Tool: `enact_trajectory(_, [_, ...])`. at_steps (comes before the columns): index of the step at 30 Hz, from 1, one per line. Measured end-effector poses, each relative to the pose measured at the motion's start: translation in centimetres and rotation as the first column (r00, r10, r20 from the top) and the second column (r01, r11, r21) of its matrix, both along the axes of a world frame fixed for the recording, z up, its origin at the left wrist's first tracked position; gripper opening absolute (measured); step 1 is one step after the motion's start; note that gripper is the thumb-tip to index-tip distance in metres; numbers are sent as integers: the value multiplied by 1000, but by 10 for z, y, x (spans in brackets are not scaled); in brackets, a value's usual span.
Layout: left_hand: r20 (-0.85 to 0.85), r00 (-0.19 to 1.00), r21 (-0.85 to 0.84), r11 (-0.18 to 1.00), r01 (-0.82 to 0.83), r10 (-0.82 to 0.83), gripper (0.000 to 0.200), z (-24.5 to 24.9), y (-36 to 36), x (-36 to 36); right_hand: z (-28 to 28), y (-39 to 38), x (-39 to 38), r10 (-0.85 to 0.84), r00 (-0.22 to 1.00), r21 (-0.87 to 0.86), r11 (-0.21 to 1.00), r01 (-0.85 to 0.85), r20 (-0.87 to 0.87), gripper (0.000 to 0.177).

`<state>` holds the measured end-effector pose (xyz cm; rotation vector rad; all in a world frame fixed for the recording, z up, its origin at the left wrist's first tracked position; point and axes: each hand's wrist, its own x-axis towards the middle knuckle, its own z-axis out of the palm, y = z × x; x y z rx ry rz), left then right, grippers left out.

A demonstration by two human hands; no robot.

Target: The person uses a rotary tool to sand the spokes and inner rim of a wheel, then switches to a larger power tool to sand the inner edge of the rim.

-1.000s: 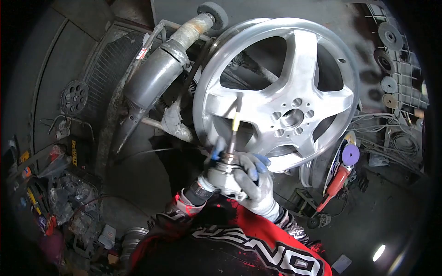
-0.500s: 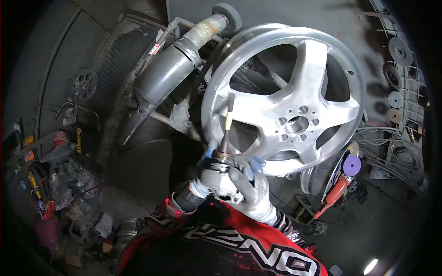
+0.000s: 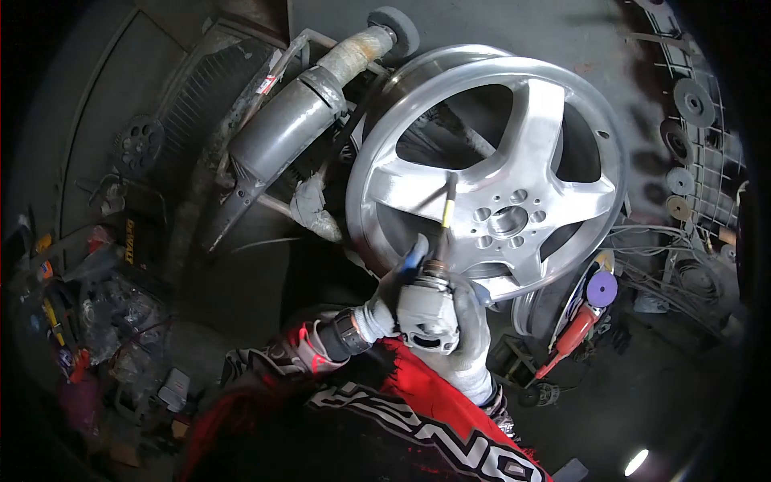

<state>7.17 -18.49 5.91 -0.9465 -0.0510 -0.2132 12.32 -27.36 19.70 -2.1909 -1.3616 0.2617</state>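
The person's gloved left hand [image 3: 393,291] and gloved right hand [image 3: 470,325] are both closed around a handheld power tool [image 3: 429,312], one on each side of its metal housing. From the housing, a slender shaft [image 3: 446,215] with a yellow band points away from the person, its dark tip over a spoke of a five-spoke alloy wheel [image 3: 526,153]; whether the tip touches the metal cannot be told. The alloy wheel lies in front of the hands, its face with the center bore and bolt holes turned toward the person. Left of it is a large gray cylindrical machine [image 3: 285,132] with a round abrasive wheel [image 3: 393,32] at its far end. To the right of the alloy wheel, near its rim, is a red power tool [image 3: 575,337] beside a purple disc [image 3: 601,289]. Farther right, several round discs [image 3: 694,103] are on a wire grid [image 3: 727,173].
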Motion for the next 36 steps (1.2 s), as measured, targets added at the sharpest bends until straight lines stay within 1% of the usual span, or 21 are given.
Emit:
enact_trajectory(3, [39,999,40,999,30,-32,96,-23,-12,-1,1,1,1,10,1000,33,999,-10,13,105])
enact_trajectory(5, [-228,970,399,900,175,-87,57,5,15,-10,-4,8,-1,44,999,32,998,-44,8,106])
enact_trajectory(6, [-193,978,367,919,144,-76,59,15,29,-18,-6,10,-2,80,997,33,996,-80,3,106])
enact_trajectory(7, [-313,948,371,912,178,-58,61,-19,9,-25,-14,9,-4,97,995,64,993,-95,-27,109])
enact_trajectory(8, [-426,904,370,905,211,-37,62,-54,-10,-31,-11,14,-6,98,994,33,995,-96,-39,106])
enact_trajectory(9, [-350,936,404,895,187,-38,63,-14,23,-43,-11,18,-11,58,990,46,998,-52,-126,87])
enact_trajectory(10, [-146,988,396,918,9,54,68,-31,21,-45,-11,22,-15,18,977,54,999,-7,-213,68])
enact_trajectory(12, [-214,974,601,796,70,76,125,-49,19,-58,-11,31,-15,60,975,66,997,-46,-216,69])
enact_trajectory(17, [-181,982,468,883,32,60,119,-34,27,-56,-6,29,-12,48,967,38,998,-40,-250,75])
enact_trajectory(19, [-239,970,397,915,65,35,76,-40,11,-42,-8,19,-7,45,981,62,998,-34,-190,93])
enact_trajectory(20, [-146,988,346,938,-3,57,71,18,35,-26,-9,10,-5,56,990,64,997,-47,-131,109])
enact_trajectory(23, [-256,966,449,881,146,-30,61,19,15,-3,3,-4,2,-63,992,-35,998,59,-107,103])
enact_trajectory(24, [-233,971,278,952,126,-60,60,33,21,3,7,-4,4,-114,988,-67,992,107,-107,100])
enact_trajectory(25, [-195,979,283,952,120,-65,60,30,17,4,6,-7,4,-155,985,-54,987,151,-77,90])
enact_trajectory(28, [-114,992,228,970,83,-58,61,29,19,3,6,-8,2,-149,986,-28,989,148,-80,90])
enact_trajectory(30, [-76,996,174,983,51,-38,63,34,29,-2,8,-3,3,-124,985,-133,985,107,-123,101])
enact_trajectory(32, [-70,995,146,987,-61,72,61,41,38,-12,0,4,0,3,992,20,1000,-1,-126,109])
enact_trajectory(33, [-102,959,284,932,-226,263,60,29,29,-23,-4,7,-3,-14,991,57,998,22,-134,95])
enact_trajectory(34, [-250,967,304,952,23,56,64,34,42,-27,-7,10,-5,-5,986,73,997,17,-168,90])
enact_trajectory(35, [-439,854,645,760,84,278,65,23,32,-34,-9,16,-6,18,978,79,997,-1,-210,87])
enact_trajectory(36, [-489,687,852,464,244,537,65,11,21,-40,-9,21,-6,40,967,85,996,-19,-252,85])
